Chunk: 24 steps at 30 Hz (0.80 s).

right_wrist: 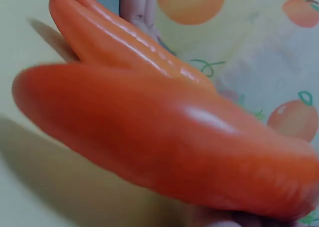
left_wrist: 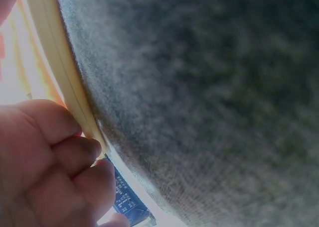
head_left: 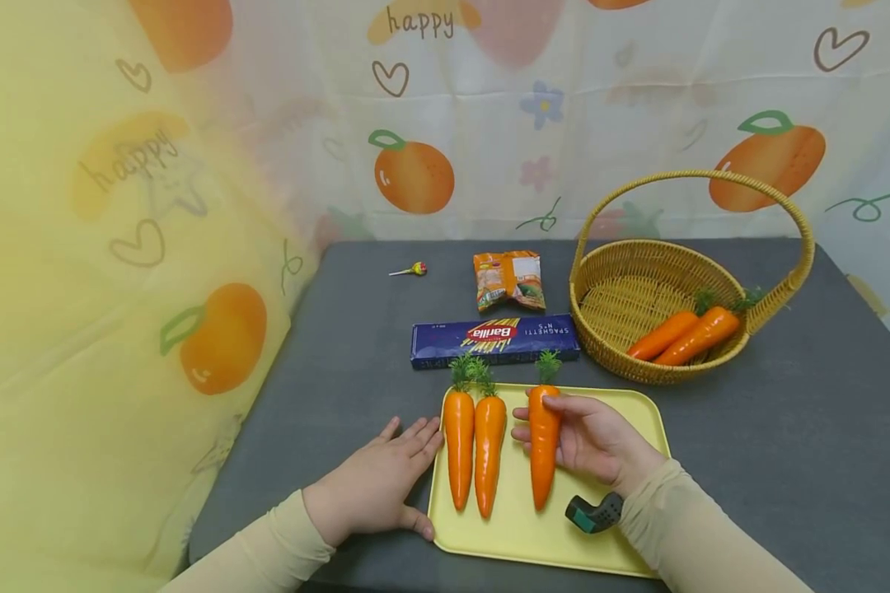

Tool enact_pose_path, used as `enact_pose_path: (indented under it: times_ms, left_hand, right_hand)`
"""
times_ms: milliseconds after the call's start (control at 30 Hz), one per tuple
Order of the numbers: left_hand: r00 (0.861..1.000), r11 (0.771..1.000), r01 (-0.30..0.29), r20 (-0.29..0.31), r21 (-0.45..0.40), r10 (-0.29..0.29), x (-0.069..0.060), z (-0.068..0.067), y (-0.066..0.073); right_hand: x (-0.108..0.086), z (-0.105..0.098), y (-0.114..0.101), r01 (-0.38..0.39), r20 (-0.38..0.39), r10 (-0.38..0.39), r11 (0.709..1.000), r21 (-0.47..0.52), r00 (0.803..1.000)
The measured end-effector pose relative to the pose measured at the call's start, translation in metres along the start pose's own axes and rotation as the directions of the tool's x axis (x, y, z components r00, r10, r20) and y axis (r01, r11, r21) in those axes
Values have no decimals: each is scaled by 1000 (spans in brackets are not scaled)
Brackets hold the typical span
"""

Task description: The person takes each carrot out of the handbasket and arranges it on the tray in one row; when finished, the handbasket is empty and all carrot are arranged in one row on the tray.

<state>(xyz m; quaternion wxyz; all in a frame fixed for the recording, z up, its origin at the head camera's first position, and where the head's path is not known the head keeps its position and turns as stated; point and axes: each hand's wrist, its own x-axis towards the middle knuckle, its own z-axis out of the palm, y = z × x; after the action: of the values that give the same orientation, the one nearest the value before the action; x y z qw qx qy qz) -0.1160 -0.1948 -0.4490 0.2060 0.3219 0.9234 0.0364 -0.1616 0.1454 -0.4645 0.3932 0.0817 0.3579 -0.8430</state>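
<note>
In the head view the right hand [head_left: 597,436] grips an orange carrot [head_left: 544,449] near its leafy top, thumb in front and fingers behind, over the yellow tray [head_left: 549,556]. The same carrot [right_wrist: 149,137] fills much of the right wrist view. Two other carrots [head_left: 458,449] [head_left: 489,453] lie side by side at the tray's left. The left hand [head_left: 374,486] lies spread at the tray's left edge, fingertips and thumb touching it; its fingers [left_wrist: 75,157] show beside the rim in the left wrist view.
Behind the tray lies a blue spaghetti box [head_left: 495,339], with an orange packet [head_left: 509,280] and a lollipop [head_left: 418,268] farther back. A wicker basket [head_left: 615,358] with a tall handle stands at the back right, two carrots [head_left: 700,336] inside.
</note>
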Motion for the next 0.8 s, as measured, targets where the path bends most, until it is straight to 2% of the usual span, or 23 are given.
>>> enact_pose_path:
  times_ms: [167,433,567,800]
  left_hand:
    - [1000,1000,-6,-8,1,6,0,0,1]
    - [1000,1000,3,0,3,-3,1,-2,1]
    - [1000,1000,3,2,0,-3,1,0,1]
    - [1000,1000,12,11,-2,-12,2,1,0]
  right_hand:
    - [-4,1,2,-6,-28,6,1000,-6,1000]
    - [-10,4,8,17,28,-14,994,-111,1000]
    - [-14,11,9,17,-28,-22,989,-144,999]
    - [-22,19,11,-7,-91,-18,963,-271,996]
